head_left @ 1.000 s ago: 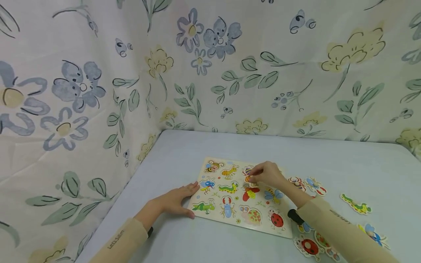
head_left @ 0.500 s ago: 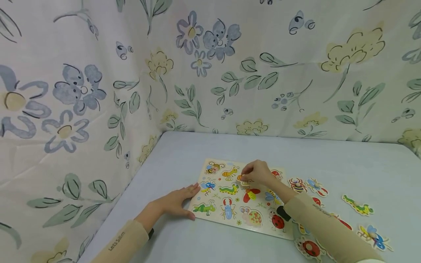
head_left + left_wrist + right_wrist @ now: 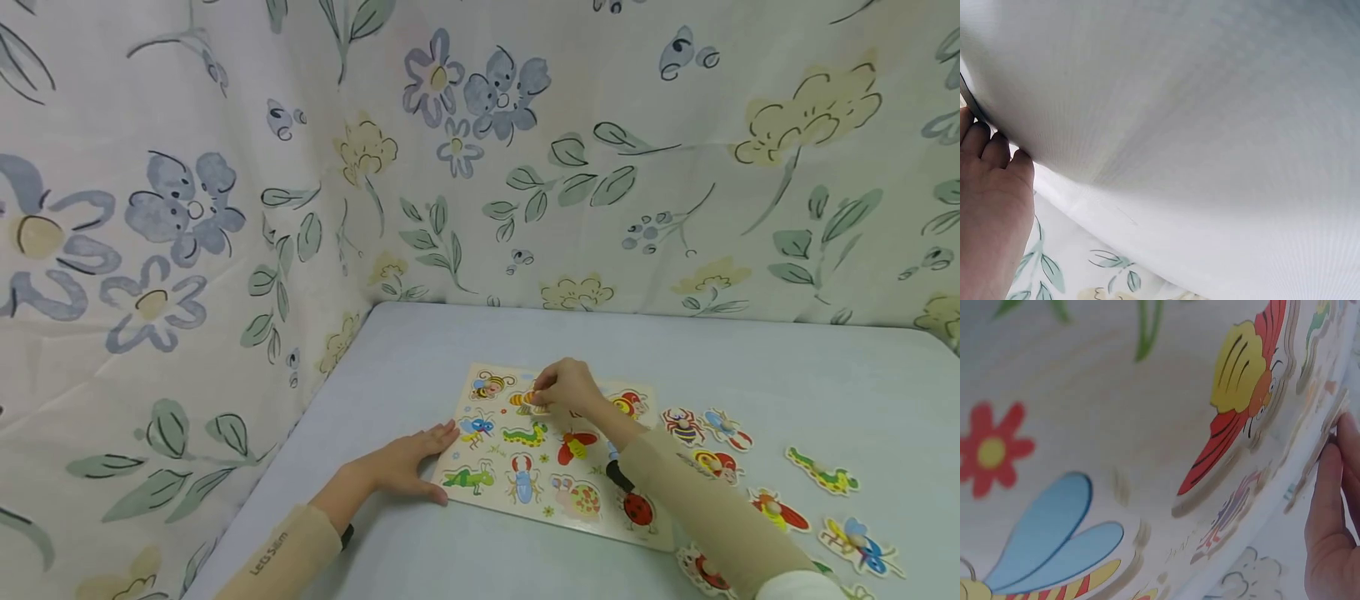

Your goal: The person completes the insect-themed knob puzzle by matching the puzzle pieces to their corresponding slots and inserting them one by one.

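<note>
A wooden insect puzzle board point(image 3: 487, 500) lies on the table with coloured bug pictures on it. My left hand point(image 3: 405, 462) rests at its left side, fingers extended and fingertips at the edge; the left wrist view shows that hand point(image 3: 991, 206) at far left. Over the top row, my right hand point(image 3: 576, 393) pinches an orange-striped insect puzzle piece point(image 3: 538, 409), which overlaps the printed orange insect. From the right wrist, the piece point(image 3: 1300, 487) appears nearly edge-on, tilted between thumb and fingers. The right hand and forearm hide part of the board.
Loose puzzle pieces lie right of the board: a spider point(image 3: 683, 426), a stag beetle point(image 3: 727, 430), a green caterpillar point(image 3: 822, 471), a blue mosquito-like insect point(image 3: 860, 546), a red-winged bug point(image 3: 778, 510) and others partly under the right sleeve point(image 3: 693, 492). A floral curtain point(image 3: 480, 208) stands behind the table.
My right hand has moved left along the board's upper part with the striped piece, from near the spider picture to the orange insect picture. The left hand has stayed at the board's edge.
</note>
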`<action>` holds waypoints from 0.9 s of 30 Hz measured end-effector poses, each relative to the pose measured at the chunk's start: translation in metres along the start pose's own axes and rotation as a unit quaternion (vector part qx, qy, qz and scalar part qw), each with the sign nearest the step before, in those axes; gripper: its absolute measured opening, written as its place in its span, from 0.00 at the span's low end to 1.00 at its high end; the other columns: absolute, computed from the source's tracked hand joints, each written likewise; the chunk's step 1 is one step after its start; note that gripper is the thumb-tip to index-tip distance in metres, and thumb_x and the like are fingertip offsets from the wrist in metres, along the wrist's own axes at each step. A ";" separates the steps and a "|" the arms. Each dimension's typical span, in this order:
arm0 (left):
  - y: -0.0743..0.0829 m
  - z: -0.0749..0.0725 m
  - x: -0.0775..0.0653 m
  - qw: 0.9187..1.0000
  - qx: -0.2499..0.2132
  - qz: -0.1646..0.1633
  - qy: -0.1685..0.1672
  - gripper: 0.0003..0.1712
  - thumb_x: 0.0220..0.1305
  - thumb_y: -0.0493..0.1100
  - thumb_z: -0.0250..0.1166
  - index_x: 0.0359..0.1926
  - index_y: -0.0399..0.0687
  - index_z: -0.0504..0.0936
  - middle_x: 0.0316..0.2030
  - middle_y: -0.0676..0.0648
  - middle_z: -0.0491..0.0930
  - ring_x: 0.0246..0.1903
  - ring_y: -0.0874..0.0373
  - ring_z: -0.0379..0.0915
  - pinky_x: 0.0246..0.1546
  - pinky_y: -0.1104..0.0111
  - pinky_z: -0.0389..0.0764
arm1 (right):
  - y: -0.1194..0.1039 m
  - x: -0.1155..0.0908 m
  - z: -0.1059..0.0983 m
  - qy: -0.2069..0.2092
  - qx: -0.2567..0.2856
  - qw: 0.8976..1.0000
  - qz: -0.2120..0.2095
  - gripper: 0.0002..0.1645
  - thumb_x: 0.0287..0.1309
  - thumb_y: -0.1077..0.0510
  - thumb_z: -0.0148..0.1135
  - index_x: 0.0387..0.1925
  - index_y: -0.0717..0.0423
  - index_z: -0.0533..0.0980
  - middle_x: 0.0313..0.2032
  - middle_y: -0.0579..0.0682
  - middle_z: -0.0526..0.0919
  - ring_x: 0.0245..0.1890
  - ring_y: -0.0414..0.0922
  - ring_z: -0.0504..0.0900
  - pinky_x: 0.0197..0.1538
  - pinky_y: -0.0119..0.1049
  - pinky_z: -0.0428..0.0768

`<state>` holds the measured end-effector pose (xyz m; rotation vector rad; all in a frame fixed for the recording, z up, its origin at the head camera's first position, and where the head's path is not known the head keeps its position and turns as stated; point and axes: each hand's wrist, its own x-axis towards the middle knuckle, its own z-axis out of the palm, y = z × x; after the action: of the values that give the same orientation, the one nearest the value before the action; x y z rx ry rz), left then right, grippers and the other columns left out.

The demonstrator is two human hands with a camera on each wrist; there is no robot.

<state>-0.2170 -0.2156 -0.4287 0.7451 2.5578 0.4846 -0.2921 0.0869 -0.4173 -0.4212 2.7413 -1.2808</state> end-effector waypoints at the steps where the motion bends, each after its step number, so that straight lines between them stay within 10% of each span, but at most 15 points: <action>1: 0.000 0.000 0.000 1.000 0.001 0.001 0.001 0.59 0.52 0.63 0.71 0.75 0.45 0.53 0.75 0.47 0.47 0.74 0.47 0.43 0.71 0.49 0.51 | 0.000 0.001 0.001 0.001 -0.002 1.000 0.002 0.05 0.49 0.63 0.74 0.26 0.61 0.84 0.25 0.47 0.84 0.26 0.42 0.78 0.30 0.33 0.78; 27: -0.002 0.002 0.002 1.000 0.001 0.003 0.003 0.59 0.51 0.63 0.71 0.75 0.46 0.53 0.75 0.47 0.46 0.74 0.49 0.42 0.72 0.51 0.51 | -0.015 0.010 0.020 0.015 -0.032 0.999 0.029 0.07 0.51 0.62 0.73 0.24 0.59 0.81 0.24 0.47 0.81 0.27 0.44 0.76 0.32 0.36 0.77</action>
<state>-0.2185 -0.2161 -0.4315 0.7523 2.5626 0.4871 -0.2948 0.0606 -0.4183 -0.3277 2.8040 -1.1975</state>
